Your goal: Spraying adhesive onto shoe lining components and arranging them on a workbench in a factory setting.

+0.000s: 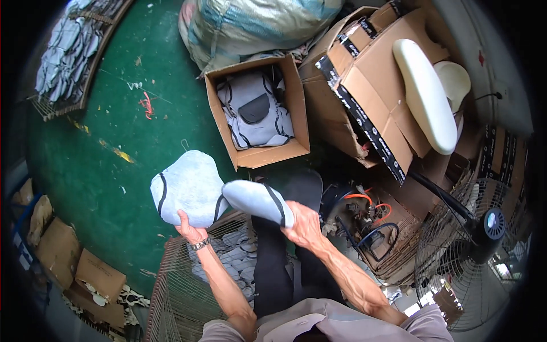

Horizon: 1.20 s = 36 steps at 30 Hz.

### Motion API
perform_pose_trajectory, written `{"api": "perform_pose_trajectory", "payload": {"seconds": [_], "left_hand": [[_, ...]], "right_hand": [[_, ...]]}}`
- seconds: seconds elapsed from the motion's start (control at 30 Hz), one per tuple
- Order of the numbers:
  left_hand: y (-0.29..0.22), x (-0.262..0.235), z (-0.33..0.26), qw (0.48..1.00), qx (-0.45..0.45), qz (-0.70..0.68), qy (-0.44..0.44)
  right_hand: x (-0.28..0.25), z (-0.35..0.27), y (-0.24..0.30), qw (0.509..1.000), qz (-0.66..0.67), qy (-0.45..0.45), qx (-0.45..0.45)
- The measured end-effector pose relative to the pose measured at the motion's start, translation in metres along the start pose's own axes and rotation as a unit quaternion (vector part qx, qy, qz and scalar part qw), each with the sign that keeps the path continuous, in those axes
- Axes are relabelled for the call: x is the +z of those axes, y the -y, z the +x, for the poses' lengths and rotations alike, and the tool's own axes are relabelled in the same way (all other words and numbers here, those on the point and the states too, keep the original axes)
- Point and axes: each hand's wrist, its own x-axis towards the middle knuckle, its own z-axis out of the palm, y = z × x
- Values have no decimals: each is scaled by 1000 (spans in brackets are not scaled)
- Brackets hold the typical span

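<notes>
My left hand [192,232] grips the lower edge of a rounded, light grey fabric-covered pad [191,185] with black bands, its thumb lying on the near face. My right hand [303,224] is closed around the end of a second light grey pad [248,195], seen narrower and also crossed by a black band. The two pads meet or overlap near the middle. Just beyond them, an open cardboard box [271,157] holds similar grey pieces [236,97], with a dark patch [254,109] on top.
Below my left forearm, a wire basket [165,285] contains more grey pieces. A large woven sack [250,28] and a bigger carton [376,85] with a long white shape [426,97] stand beyond. A fan [473,245] is at right; a rack [102,51] stands far left.
</notes>
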Motion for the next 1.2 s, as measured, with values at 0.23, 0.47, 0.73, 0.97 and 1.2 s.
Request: {"api": "perform_pose_trajectory", "payload": {"seconds": [0.23, 0.47, 0.73, 0.97, 1.2], "left_hand": [[-66, 7, -81, 988, -2, 64, 139], [-86, 21, -244, 936, 77, 209, 271], [-138, 13, -490, 744, 94, 414, 516], [-151, 37, -662, 437, 186, 597, 646], [-121, 80, -803, 242, 216, 522, 788]], "right_hand": [[-48, -163, 24, 995, -8, -25, 100], [-122, -352, 10, 985, -36, -167, 34], [-180, -593, -42, 967, -68, -245, -6], [-177, -750, -91, 943, -43, -310, 112], [-136, -863, -97, 843, -21, -399, 361]]}}
